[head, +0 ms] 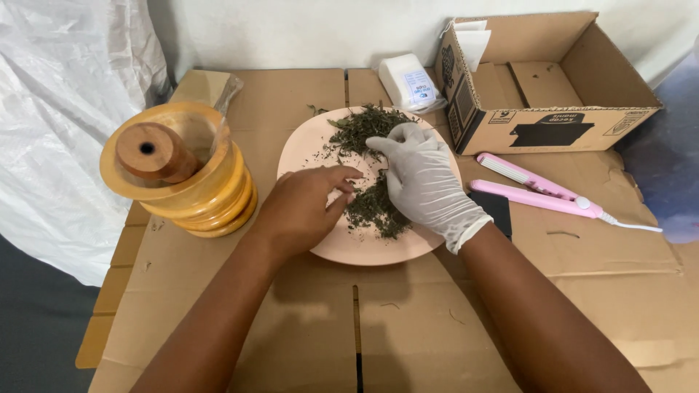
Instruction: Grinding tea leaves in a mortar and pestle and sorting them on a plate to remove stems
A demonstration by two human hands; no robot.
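Your left hand (306, 207) was bare and rested over the left half of the pink plate (349, 251), thumb and forefinger pressed together on a small pinch of the dried herb (368, 167). Your right hand (422, 182) wore a white glove and lay across the middle of the same plate, fingers curled down and spread lightly over the herb rather than clamped on anything. The herb sat in two loose heaps on the plate, one toward its far rim and one nearer you beneath the fingertips, with a few flakes scattered between. Judged from its look, this material was very light, dry and brittle: it would likely crumble under pressure and scatter with a quick movement, so a gentle fingertip pinch at the edge of a heap was the sensible place to take hold. The plate stood near the middle of the cardboard-covered table (408, 327). Toward the left edge stood a wooden mortar (211, 193) with its pestle (156, 153) leaning inside (what else the mortar held could not be made out). At the far right corner an open cardboard box (561, 116) stood on its side; its interior showed only bare flaps. A small white packet (409, 84) lay against the box, and a pink flat-iron tool (535, 191) with a white cord lay in front of it, beside a dark flat item (499, 207) touching the plate's right rim.
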